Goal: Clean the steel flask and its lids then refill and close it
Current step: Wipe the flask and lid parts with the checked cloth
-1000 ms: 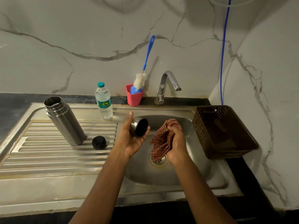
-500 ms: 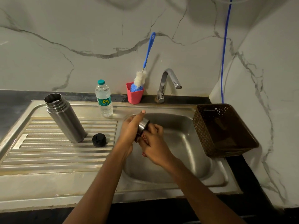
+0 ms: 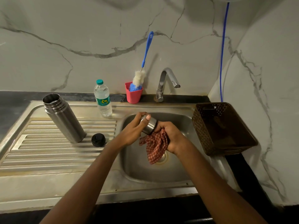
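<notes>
A wide stainless steel sink (image 3: 48,159) with a ribbed draining board is filling the view, its basin sitting at about three o'clock of the board. A dark brown perforated plastic basket (image 3: 226,131) is resting at the basin's three o'clock edge. The tall cylindrical steel flask (image 3: 63,118) is standing open-mouthed on the board at nine o'clock, likely left uncapped to await refilling, with a clear plastic water bottle with a teal cap (image 3: 103,98) behind it toward twelve o'clock. The left hand (image 3: 134,131) is curling firmly around a small steel cup-shaped lid (image 3: 149,125), holding it over the basin so drips are falling in. The right hand (image 3: 171,136) is closing tightly on a red checked cloth (image 3: 156,146), pressing it against the lid's open end to wipe it, its tail hanging over the drain. A small round black inner lid (image 3: 98,139) is lying on the board beside the flask, set aside. Compared with half a second ago, the cloth is now hanging clearly below the hands.
</notes>
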